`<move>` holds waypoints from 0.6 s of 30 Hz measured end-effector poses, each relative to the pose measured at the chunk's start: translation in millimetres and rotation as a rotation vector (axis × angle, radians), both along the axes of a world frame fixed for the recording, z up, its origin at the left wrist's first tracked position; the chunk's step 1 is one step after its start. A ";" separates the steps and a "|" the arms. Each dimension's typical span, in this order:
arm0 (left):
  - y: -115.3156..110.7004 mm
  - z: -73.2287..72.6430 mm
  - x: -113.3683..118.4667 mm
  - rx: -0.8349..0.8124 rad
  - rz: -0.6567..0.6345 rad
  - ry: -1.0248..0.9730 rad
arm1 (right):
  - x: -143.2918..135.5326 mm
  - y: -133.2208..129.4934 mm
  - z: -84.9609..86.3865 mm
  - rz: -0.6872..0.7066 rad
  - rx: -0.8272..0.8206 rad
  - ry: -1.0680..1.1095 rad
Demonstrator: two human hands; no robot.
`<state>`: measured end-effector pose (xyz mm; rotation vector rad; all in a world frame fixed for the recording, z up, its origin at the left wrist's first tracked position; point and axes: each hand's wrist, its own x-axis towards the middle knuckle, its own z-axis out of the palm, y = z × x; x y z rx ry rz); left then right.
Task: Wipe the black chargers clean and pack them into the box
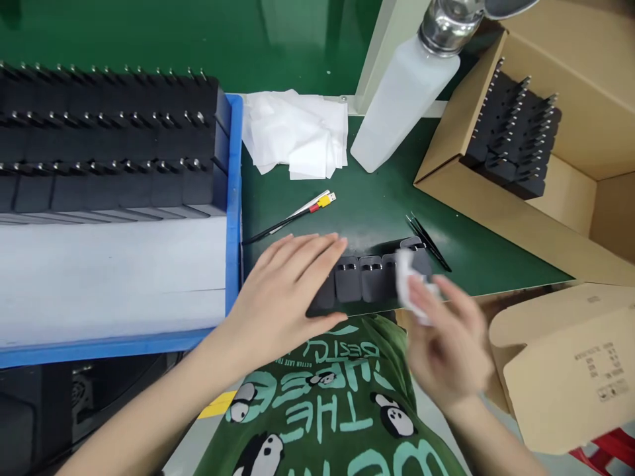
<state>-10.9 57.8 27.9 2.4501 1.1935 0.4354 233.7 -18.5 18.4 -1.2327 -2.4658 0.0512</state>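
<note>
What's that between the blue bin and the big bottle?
White sheets, loosely piled on the green table, in the head view.

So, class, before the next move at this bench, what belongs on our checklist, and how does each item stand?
1. Left hand at one end of the row of black blocks: ok.
2. White wipe in the right hand: ok.
3. Wipe pressed against a block: cannot tell, motion blur.
4. Cable clear of the row: ok.
5. Stack of white sheets squared up: not ok, edges uneven.
</note>
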 end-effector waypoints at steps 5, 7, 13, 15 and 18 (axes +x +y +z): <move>5.0 -7.7 13.4 0.093 -0.023 -0.055 | -42.5 15.1 -18.4 -0.045 0.112 0.080; 4.8 -8.8 13.8 0.109 -0.015 -0.074 | -40.9 17.7 -20.8 -0.029 0.164 0.113; 5.1 -7.1 12.8 0.103 -0.015 -0.057 | -14.3 19.6 -16.6 -0.018 0.200 0.123; 5.6 -7.4 12.6 0.103 -0.016 -0.064 | -19.5 21.7 -14.0 0.021 0.195 0.118; 6.0 -8.1 12.5 0.114 -0.007 -0.072 | -25.1 24.0 -11.4 0.115 0.122 0.130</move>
